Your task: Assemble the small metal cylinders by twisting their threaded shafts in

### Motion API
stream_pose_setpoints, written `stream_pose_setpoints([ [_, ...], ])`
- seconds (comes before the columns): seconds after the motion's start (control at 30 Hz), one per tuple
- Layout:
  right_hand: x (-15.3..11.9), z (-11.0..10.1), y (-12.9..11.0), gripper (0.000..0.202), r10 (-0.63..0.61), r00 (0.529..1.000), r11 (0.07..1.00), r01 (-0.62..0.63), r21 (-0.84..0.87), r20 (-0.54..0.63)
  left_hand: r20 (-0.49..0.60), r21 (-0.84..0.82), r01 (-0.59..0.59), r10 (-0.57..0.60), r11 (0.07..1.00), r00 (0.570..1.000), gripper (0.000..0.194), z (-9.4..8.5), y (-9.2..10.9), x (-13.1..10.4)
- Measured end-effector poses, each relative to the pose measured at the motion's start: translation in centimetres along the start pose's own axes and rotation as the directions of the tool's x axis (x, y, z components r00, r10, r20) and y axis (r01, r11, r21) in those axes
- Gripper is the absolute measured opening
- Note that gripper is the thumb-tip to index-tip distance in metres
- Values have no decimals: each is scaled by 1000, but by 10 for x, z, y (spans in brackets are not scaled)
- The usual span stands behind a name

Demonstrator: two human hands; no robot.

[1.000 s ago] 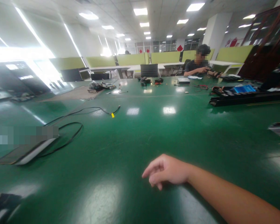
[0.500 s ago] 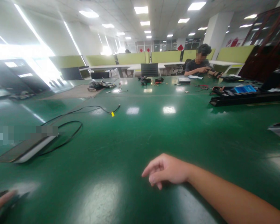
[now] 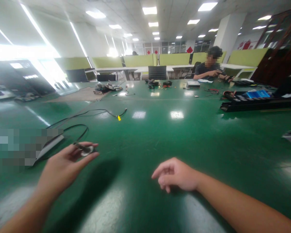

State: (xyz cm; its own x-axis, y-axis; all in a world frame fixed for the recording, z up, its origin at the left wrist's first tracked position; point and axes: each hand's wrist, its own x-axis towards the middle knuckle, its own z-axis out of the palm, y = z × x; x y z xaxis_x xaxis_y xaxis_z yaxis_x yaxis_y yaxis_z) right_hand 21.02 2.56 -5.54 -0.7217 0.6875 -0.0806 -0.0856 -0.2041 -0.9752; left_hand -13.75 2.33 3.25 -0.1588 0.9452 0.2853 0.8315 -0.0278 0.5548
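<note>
My left hand (image 3: 68, 161) is raised above the green table (image 3: 140, 139) at the left, thumb and fingers closed around a small dark object with a shiny round part (image 3: 86, 150). Its exact kind is too blurred to make out, and part of it is hidden by the fingers. Over the table's near middle, my right hand (image 3: 177, 174) is loosely bent. Its index finger points left, apart from the thumb, and nothing shows between them.
A flat device (image 3: 49, 147) lies at the left, partly blurred out, beside a black cable (image 3: 87, 113) with a yellow tag (image 3: 119, 118). A black rail-like frame (image 3: 259, 104) lies at the right. Across the table sits another person (image 3: 208, 69), hands on an object.
My left hand has come up from the lower left corner towards the middle, carrying the small dark object. My right hand has hardly moved; the view has shifted slightly.
</note>
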Motion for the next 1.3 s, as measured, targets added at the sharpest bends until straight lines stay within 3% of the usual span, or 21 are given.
stream_pose_setpoints([
  [0.07, 2, -4, 1, 29, -119, 978, 993, 122, 1, -171, 140, -202, -58, 88, 978, 986, 48, 30, 30, 2],
  [0.13, 4, -9, 2, 26, -226, 907, 974, 220, -58, -355, 298, -346, -130, 240, 929, 924, 41, 60, 62, -1],
  [0.2, 7, -13, 5, 23, -272, 822, 961, 210, -178, -500, 391, -417, -169, 344, 893, 854, 35, 86, 85, -6],
  [0.27, 8, -14, 8, 22, -296, 772, 943, 142, -301, -563, 440, -448, -201, 411, 871, 798, 33, 104, 94, -12],
  [0.33, 8, -11, 10, 34, -338, 774, 898, 97, -428, -535, 453, -448, -258, 466, 856, 760, 33, 114, 91, -17],
  [0.43, 6, -3, 12, 52, -386, 801, 806, 50, -590, -458, 438, -403, -370, 531, 837, 725, 34, 121, 74, -21],
  [0.57, 4, 1, 10, 55, -377, 816, 757, -2, -654, -439, 407, -378, -370, 512, 848, 757, 41, 124, 62, -23],
  [0.7, 3, 0, 8, 54, -344, 844, 736, -29, -676, -411, 400, -402, -311, 470, 861, 786, 30, 125, 65, -22],
  [1.03, 1, -2, 10, 49, -324, 878, 719, -13, -695, -352, 413, -454, -316, 511, 833, 754, 22, 125, 60, -23],
  [1.3, -3, 2, 7, 44, -333, 895, 650, -10, -760, -296, 419, -460, -333, 532, 823, 736, 23, 125, 63, -26],
])
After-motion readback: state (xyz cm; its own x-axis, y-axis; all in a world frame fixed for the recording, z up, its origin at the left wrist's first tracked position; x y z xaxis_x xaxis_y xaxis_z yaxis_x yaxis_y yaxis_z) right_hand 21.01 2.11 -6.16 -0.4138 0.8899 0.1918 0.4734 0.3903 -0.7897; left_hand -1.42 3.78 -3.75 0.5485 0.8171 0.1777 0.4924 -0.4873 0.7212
